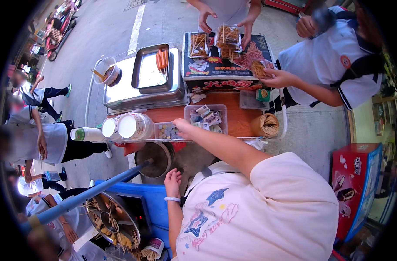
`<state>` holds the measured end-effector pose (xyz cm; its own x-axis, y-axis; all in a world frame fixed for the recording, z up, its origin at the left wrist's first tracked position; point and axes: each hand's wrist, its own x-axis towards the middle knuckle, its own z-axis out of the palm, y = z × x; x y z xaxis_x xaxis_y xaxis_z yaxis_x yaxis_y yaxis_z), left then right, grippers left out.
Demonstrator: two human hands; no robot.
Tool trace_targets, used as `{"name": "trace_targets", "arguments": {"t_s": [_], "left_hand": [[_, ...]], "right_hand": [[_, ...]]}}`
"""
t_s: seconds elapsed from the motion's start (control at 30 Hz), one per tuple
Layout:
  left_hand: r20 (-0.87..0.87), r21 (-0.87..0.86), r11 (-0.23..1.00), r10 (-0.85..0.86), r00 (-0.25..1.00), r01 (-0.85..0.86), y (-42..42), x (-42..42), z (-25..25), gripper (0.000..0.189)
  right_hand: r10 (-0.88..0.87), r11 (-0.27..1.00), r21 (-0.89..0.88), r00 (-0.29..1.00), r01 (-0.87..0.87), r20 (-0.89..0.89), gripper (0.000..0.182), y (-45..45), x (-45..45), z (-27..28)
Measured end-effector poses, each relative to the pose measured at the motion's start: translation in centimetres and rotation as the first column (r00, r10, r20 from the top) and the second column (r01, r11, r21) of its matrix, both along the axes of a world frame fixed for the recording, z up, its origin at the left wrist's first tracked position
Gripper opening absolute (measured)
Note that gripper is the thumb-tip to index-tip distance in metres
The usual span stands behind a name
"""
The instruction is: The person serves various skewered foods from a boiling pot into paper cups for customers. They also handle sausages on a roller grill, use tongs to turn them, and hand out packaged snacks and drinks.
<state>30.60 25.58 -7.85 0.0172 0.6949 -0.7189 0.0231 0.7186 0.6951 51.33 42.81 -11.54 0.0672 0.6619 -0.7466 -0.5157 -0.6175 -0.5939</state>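
Observation:
My right hand reaches down at the edge of a shallow plastic tray of coins; its fingertips are partly hidden, so I cannot tell whether it holds a coin. Beside it stands a clear plastic box of banknotes. My left hand hangs below the cart's edge, with fingers curled and its palm partly visible; nothing plain shows in it. Across the cart, one person's hands are around stacked clear boxes of noodles on a printed carton. Another person's hand holds a noodle box at the right.
A steel tray holds several sausages. Stacked paper cups lie near the cart's front edge, and a skewer holder stands right. A blue pole crosses near a round pot of skewered food. People stand close by.

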Motion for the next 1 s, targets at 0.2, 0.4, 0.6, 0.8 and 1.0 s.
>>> {"name": "trace_targets", "arguments": {"t_s": [0.2, 0.4, 0.6, 0.8, 1.0], "left_hand": [[-0.004, 0.005, 0.997, -0.076, 0.997, 0.076, 0.0, -0.4, -0.3, 0.022], [0.003, -0.027, 0.987, -0.159, 0.987, 0.159, 1.0, 0.3, -0.4, 0.023], [0.055, -0.001, 0.963, -0.269, 0.962, 0.269, 2.9, 2.4, 0.0, 0.022], [0.067, 0.069, 0.930, -0.366, 0.928, 0.361, 5.0, 5.1, 1.7, 0.023], [0.092, 0.073, 0.918, -0.395, 0.914, 0.389, 5.5, 5.9, 0.8, 0.021]], "right_hand": [[-0.020, 0.873, 0.427, 0.857, -0.237, 0.516, 0.022, -5.8, 4.4, 2.1], [-0.345, 0.931, 0.356, 0.129, -0.079, 0.930, 0.012, -19.1, 18.9, 9.0], [0.212, 0.976, -0.206, -0.113, 0.063, 0.971, 0.011, -26.3, 26.1, 5.8], [0.109, 0.994, -0.109, -0.031, 0.010, 0.994, 0.016, -26.2, 26.5, 4.2], [-0.002, 0.996, -0.004, 0.073, 0.085, 0.997, 0.013, -26.5, 26.4, 4.3]]}}
